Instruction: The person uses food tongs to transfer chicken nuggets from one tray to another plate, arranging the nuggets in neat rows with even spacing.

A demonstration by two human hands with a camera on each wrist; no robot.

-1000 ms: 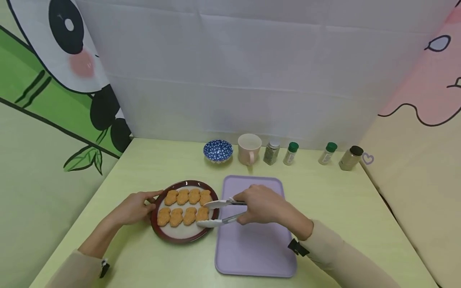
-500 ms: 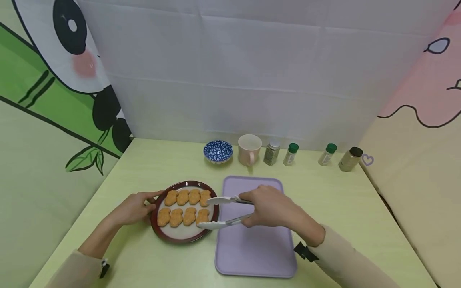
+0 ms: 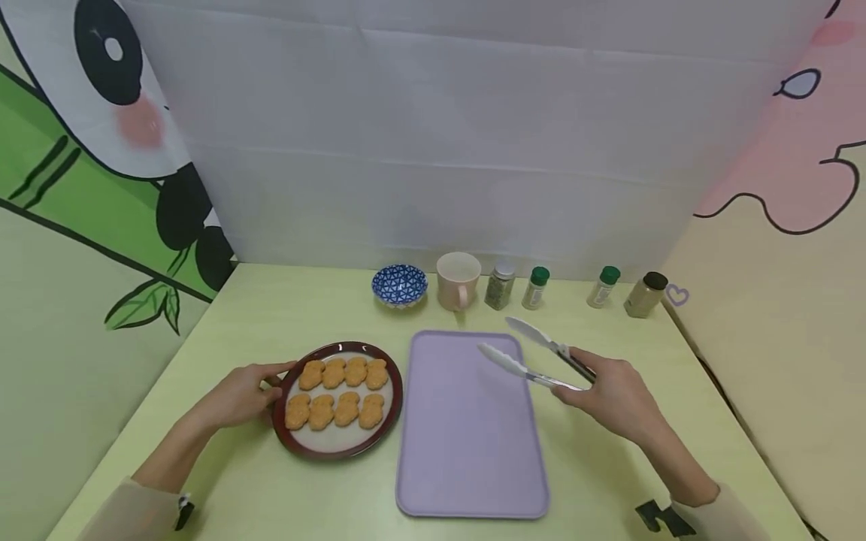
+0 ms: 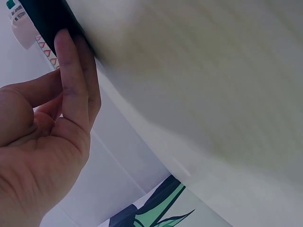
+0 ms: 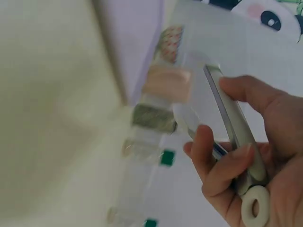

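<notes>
My left hand (image 3: 237,397) holds the left rim of the brown-rimmed plate (image 3: 338,452); in the left wrist view its fingers (image 4: 71,90) meet the plate's dark edge (image 4: 49,23). Two rows of golden nugget-like pieces (image 3: 346,408) lie on the plate. My right hand (image 3: 616,394) grips silver tongs with pale tips (image 3: 504,359), held right of the purple tray (image 3: 470,443). The tongs' arms are spread, with nothing between the tips, which reach over the tray's upper right. The right wrist view shows the tongs' handle (image 5: 236,123) between thumb and fingers.
Along the back of the table stand a blue patterned bowl (image 3: 399,285), a pink mug (image 3: 458,281), a silver-capped spice jar (image 3: 500,287), two green-capped jars (image 3: 536,288) and a black-capped jar (image 3: 646,295). A white sheet (image 3: 433,150) hangs behind them.
My right hand has carried the tongs from over the plate's right edge to the right, past the tray. The left hand stays at the plate, and the nugget-like pieces keep their places.
</notes>
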